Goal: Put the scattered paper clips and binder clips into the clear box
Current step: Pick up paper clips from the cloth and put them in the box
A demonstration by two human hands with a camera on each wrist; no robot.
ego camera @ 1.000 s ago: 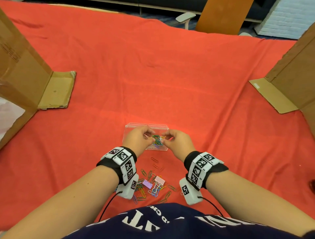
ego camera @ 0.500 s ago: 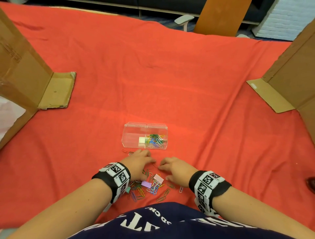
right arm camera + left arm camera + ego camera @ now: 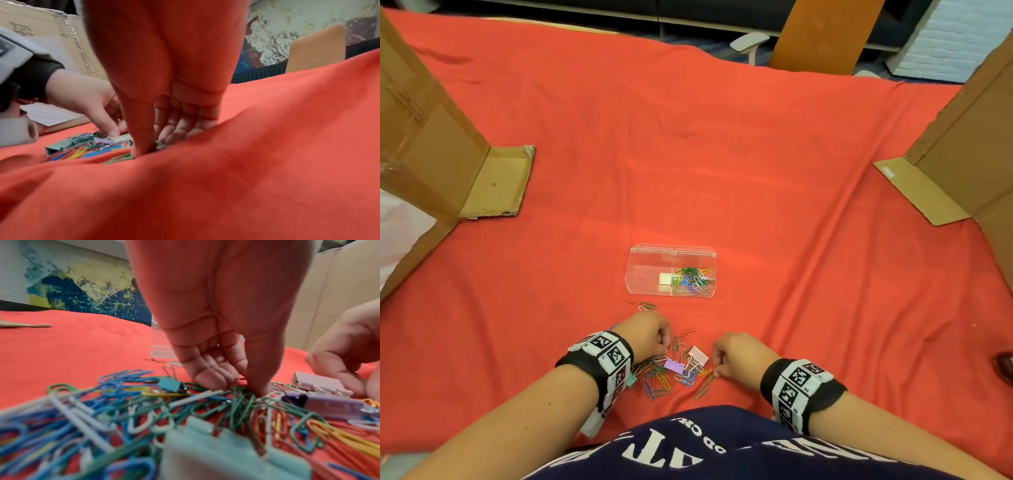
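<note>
The clear box (image 3: 650,274) lies open on the red cloth, with several coloured paper clips (image 3: 693,279) and a pale binder clip in its right half. Nearer me is a loose pile of paper clips (image 3: 664,378) with a purple binder clip (image 3: 673,366), a pink binder clip (image 3: 698,354) and a teal binder clip (image 3: 226,451). My left hand (image 3: 242,386) reaches down into the pile's left side, thumb and fingers pinching green paper clips. At the pile's right edge, my right hand (image 3: 152,146) curls its thumb and fingers on a green paper clip (image 3: 119,159).
Two stray paper clips (image 3: 642,304) lie just in front of the box. Cardboard walls stand at the left (image 3: 431,137) and the right (image 3: 969,137), each with a flap on the cloth. A fold of red cloth (image 3: 246,178) rises in front of my right wrist.
Both hands left the box, where they held clips over its right half, and came back toward me. They went from reaching flat to curled on the pile.
</note>
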